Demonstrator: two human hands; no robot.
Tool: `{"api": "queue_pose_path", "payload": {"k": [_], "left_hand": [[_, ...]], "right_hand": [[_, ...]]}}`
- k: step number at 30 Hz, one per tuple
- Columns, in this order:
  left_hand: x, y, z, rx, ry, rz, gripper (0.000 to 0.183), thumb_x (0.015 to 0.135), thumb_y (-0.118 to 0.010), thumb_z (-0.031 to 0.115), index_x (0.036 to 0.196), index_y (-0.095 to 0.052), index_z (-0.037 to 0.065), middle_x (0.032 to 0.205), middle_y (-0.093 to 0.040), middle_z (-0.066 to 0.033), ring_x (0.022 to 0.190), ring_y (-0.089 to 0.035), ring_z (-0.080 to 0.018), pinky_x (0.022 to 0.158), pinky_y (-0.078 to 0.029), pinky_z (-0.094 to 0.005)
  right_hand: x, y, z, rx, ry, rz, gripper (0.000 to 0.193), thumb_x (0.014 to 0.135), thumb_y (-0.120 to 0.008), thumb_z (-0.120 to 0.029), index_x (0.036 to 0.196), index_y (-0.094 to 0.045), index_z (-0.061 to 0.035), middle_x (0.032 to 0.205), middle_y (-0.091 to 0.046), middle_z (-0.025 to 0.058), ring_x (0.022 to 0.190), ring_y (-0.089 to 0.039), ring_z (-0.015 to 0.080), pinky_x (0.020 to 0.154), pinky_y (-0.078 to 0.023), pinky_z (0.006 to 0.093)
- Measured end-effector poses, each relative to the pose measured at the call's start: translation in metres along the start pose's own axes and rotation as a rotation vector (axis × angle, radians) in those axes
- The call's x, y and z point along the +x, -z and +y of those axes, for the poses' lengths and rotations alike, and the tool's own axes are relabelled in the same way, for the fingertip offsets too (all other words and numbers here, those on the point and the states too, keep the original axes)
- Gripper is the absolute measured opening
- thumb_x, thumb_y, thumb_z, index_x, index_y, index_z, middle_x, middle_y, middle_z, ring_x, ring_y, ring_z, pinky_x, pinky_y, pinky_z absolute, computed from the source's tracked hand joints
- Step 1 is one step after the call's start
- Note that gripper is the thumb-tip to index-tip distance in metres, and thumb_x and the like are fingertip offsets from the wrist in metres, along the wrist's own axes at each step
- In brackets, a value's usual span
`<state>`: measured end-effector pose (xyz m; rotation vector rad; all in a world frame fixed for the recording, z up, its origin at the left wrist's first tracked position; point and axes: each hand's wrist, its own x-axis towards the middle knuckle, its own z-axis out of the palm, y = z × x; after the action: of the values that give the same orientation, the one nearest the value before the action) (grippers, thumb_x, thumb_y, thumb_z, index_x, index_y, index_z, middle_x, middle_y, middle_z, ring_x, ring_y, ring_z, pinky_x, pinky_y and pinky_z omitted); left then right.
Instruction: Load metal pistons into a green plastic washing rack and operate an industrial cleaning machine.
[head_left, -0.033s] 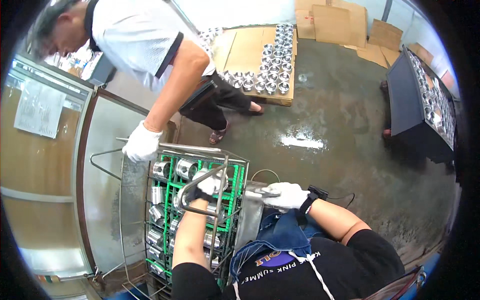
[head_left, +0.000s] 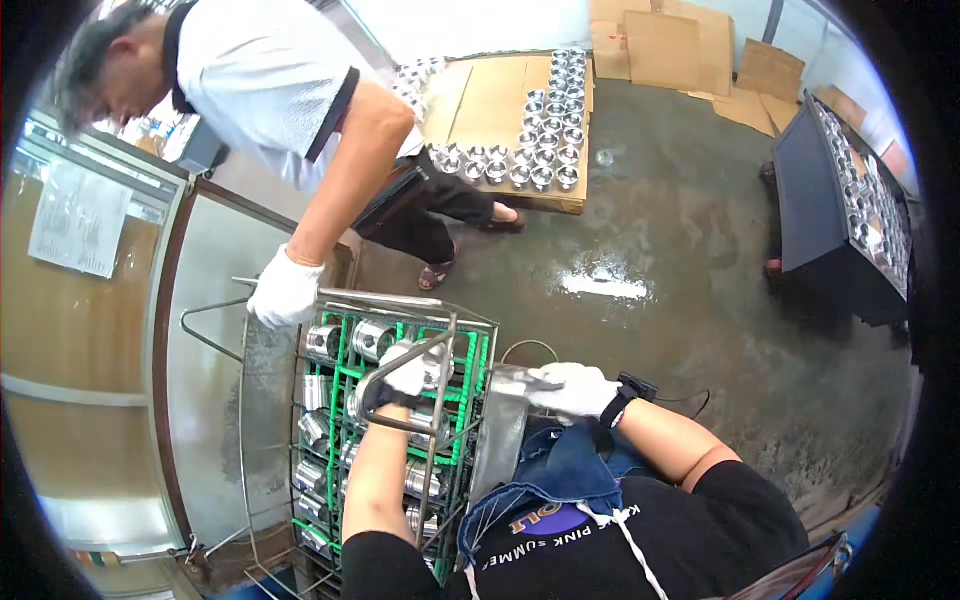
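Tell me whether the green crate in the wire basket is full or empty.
Nearly full: metal cylinders fill most visible slots of the green crate, and the left hand rests among them.

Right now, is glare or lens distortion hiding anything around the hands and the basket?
Head view: the fisheye bends the grey wire basket; a bright glare patch sits on the wet concrete floor, clear of both white-gloved hands, left and right; centre sharp, rim black.

wet grey concrete floor (head_left: 690, 260) with a shiny puddle (head_left: 600, 285); flattened cardboard sheets (head_left: 690, 50) along the far wall, a dark table (head_left: 815, 215) at right.
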<state>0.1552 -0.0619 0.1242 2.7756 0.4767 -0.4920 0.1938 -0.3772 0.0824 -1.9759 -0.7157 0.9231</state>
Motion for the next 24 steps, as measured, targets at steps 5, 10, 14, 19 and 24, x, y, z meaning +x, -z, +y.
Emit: {"api": "queue_pose_path", "payload": {"k": [5, 10, 14, 19, 24], "left_hand": [[-0.046, -0.014, -0.065, -1.828, 0.251, -0.121, 0.03, 0.092, -0.058, 0.002, 0.122, -0.059, 0.003, 0.108, -0.068, -0.009, 0.094, -0.067, -0.0224, 0.056, -0.058, -0.0301], [-0.041, -0.038, -0.075, -1.475, 0.188, 0.085, 0.026, 0.095, -0.055, 0.019, 0.112, -0.066, 0.004, 0.093, -0.069, -0.0089, 0.071, -0.063, -0.0204, 0.049, -0.053, -0.0307], [-0.036, -0.022, -0.05, -1.052, 0.165, 0.086, 0.033, 0.092, -0.059, 0.021, 0.12, -0.062, 0.004, 0.11, -0.067, -0.0149, 0.1, -0.066, -0.0264, 0.086, -0.054, -0.0361], [-0.035, -0.03, -0.043, -0.688, -0.065, 0.184, 0.041, 0.095, -0.055, 0.031, 0.125, -0.062, 0.004, 0.122, -0.064, -0.0211, 0.117, -0.058, -0.0378, 0.103, -0.044, -0.0432], [-0.058, -0.05, -0.069, -0.116, -0.039, 0.6, 0.055, 0.087, -0.067, 0.021, 0.134, -0.052, -0.002, 0.101, -0.065, -0.025, 0.092, -0.063, -0.0399, 0.084, -0.05, -0.0454]], "right_hand": [[0.004, 0.01, -0.017, 0.544, -0.078, -0.311, 0.053, 0.091, -0.068, -0.032, 0.137, -0.055, -0.0083, 0.07, -0.062, -0.0007, 0.047, -0.055, 0.0086, 0.043, -0.046, 0.0259], [0.007, 0.004, -0.016, 0.699, -0.178, -0.185, 0.064, 0.088, -0.073, -0.021, 0.145, -0.046, -0.0098, 0.097, -0.069, 0.0033, 0.045, -0.05, 0.008, 0.042, -0.046, 0.0244], [-0.007, 0.011, -0.027, 0.74, -0.182, -0.303, 0.057, 0.089, -0.072, -0.019, 0.139, -0.051, -0.0036, 0.095, -0.069, 0.0001, 0.051, -0.055, 0.0071, 0.044, -0.047, 0.0247], [0.009, -0.008, -0.019, -0.183, 0.208, 0.004, 0.043, 0.087, -0.065, -0.047, 0.114, -0.069, -0.0142, 0.102, -0.07, 0.0119, 0.092, -0.067, 0.0318, 0.082, -0.054, 0.0374], [0.016, -0.008, -0.048, -0.267, 0.071, 0.024, 0.041, 0.086, -0.063, -0.049, 0.108, -0.069, -0.0156, 0.099, -0.071, 0.0124, 0.092, -0.067, 0.0343, 0.081, -0.055, 0.0403]]}}
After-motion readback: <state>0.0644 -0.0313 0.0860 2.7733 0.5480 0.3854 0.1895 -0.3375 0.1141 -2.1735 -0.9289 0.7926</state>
